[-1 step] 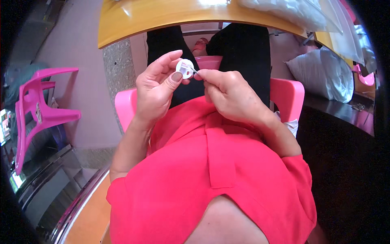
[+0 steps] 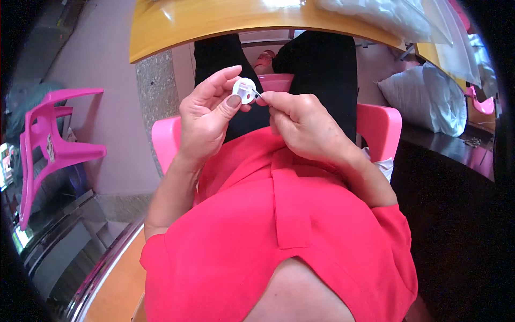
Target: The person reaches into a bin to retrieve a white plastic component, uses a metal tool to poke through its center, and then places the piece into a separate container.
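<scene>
Between the thumb and fingers of my left hand (image 2: 206, 112) is a small round white plastic piece (image 2: 244, 90). Its face has raised ribs and cut-out openings, one of them reddish inside. My right hand (image 2: 307, 121) is closed, with thumb and forefinger pinching a thin grey metal pin-like piece (image 2: 257, 93). The inner end of this thin piece reaches the right side of the round piece; whether it goes into an opening is too small to tell. Both hands are held close together above my lap, and the right hand's other fingers are curled under and partly hidden.
Ahead is the edge of a yellow table (image 2: 225, 21), with clear plastic bags (image 2: 381, 16) on its right. A pink stool (image 2: 56, 139) lies on its side at the left. A full white sack (image 2: 426, 99) stands at the right. I sit on a pink chair (image 2: 380, 126).
</scene>
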A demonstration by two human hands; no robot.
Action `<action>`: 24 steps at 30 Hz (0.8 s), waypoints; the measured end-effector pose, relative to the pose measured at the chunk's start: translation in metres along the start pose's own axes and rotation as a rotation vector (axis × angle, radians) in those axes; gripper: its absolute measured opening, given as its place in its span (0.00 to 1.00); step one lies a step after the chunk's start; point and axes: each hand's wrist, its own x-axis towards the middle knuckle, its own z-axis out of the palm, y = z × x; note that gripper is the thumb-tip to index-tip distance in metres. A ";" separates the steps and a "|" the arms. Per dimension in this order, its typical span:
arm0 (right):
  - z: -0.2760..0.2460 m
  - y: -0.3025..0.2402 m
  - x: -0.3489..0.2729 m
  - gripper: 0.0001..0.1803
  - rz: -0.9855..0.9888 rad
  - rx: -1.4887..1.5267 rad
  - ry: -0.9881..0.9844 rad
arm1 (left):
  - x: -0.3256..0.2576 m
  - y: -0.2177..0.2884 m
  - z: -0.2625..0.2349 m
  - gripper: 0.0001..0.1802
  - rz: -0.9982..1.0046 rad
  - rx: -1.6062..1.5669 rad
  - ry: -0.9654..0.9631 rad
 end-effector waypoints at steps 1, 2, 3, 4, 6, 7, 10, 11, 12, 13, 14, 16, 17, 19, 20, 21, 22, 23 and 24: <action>0.003 0.002 0.001 0.14 0.041 0.060 0.004 | 0.000 0.000 0.000 0.21 0.008 -0.007 -0.002; 0.004 0.002 0.002 0.14 0.040 0.058 -0.001 | 0.000 0.001 0.000 0.21 0.010 -0.009 0.003; 0.005 0.002 0.003 0.12 0.024 0.071 0.031 | 0.000 0.002 0.000 0.21 0.001 0.001 -0.009; 0.006 0.001 0.004 0.11 0.007 0.085 0.063 | 0.001 0.002 0.000 0.21 -0.008 0.012 -0.022; 0.007 0.001 0.004 0.11 0.022 0.085 0.057 | 0.000 0.002 -0.003 0.21 -0.014 0.024 -0.031; 0.007 0.001 0.004 0.11 0.039 0.088 0.057 | 0.000 0.002 -0.005 0.20 -0.024 0.038 -0.046; 0.010 0.001 0.003 0.11 0.028 0.123 0.044 | 0.000 0.001 -0.008 0.19 -0.049 0.049 -0.038; 0.012 0.002 0.003 0.11 0.028 0.122 0.042 | 0.000 0.001 -0.009 0.19 -0.049 0.048 -0.037; 0.013 0.002 0.002 0.10 0.008 0.102 0.060 | 0.000 0.000 -0.009 0.19 -0.046 0.045 -0.040; 0.013 0.002 0.002 0.10 -0.012 0.082 0.079 | 0.000 -0.001 -0.009 0.19 -0.043 0.042 -0.044; 0.014 0.001 0.002 0.10 -0.012 0.082 0.078 | 0.000 -0.001 -0.008 0.19 -0.043 0.041 -0.043; 0.014 0.001 0.001 0.08 -0.047 0.029 0.098 | 0.001 -0.001 -0.006 0.19 -0.032 0.035 -0.030; 0.016 0.002 0.001 0.08 -0.047 0.029 0.098 | 0.001 -0.002 -0.007 0.19 -0.032 0.035 -0.030; 0.020 0.007 0.002 0.06 -0.171 -0.046 0.157 | 0.001 -0.003 -0.008 0.19 -0.017 0.022 -0.047; 0.021 0.008 0.001 0.06 -0.171 -0.047 0.158 | 0.001 -0.003 -0.008 0.19 -0.018 0.022 -0.048; 0.022 0.008 0.001 0.06 -0.189 -0.095 0.159 | 0.000 -0.002 -0.007 0.18 -0.019 0.029 -0.043; 0.022 0.009 0.001 0.06 -0.209 -0.143 0.160 | 0.000 -0.002 -0.007 0.18 -0.020 0.037 -0.036; 0.022 0.009 0.000 0.06 -0.208 -0.144 0.160 | 0.000 -0.002 -0.007 0.18 -0.020 0.037 -0.037; 0.022 0.009 0.000 0.07 -0.222 -0.180 0.149 | -0.001 -0.003 -0.007 0.18 -0.014 0.035 -0.042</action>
